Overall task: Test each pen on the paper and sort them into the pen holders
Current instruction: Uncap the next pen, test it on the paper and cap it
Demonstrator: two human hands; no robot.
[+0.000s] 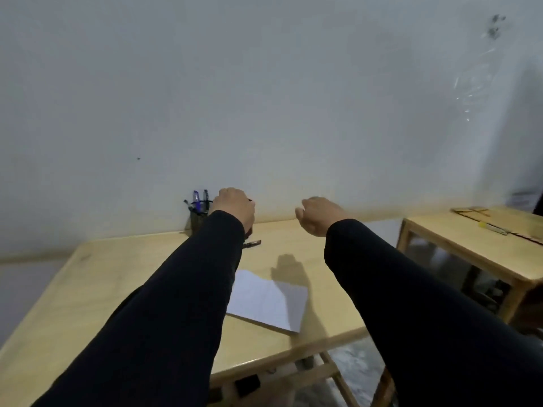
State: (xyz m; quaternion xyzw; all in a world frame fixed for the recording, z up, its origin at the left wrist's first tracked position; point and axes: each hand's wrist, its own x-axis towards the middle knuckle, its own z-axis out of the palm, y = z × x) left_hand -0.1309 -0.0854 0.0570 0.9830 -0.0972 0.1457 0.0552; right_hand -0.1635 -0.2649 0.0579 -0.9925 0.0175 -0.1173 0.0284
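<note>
A dark pen holder (pixel 197 219) stands just left of the left hand (pixel 233 207), with blue and dark pens (pixel 197 198) sticking up from it. That hand is curled; what it grips, if anything, is hidden. A dark pen (pixel 252 244) lies just below it. The right hand (pixel 318 214) hangs loosely curled, empty. White folded paper (pixel 266 299) lies on the table (pixel 88 277), between the sleeves (pixel 411 304), nearer than both hands.

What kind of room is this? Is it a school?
Probably a plain study or work corner, though I can't rule out a school: a wooden table against a bare wall, with sheets of paper and a pen holder full of pens.
</note>
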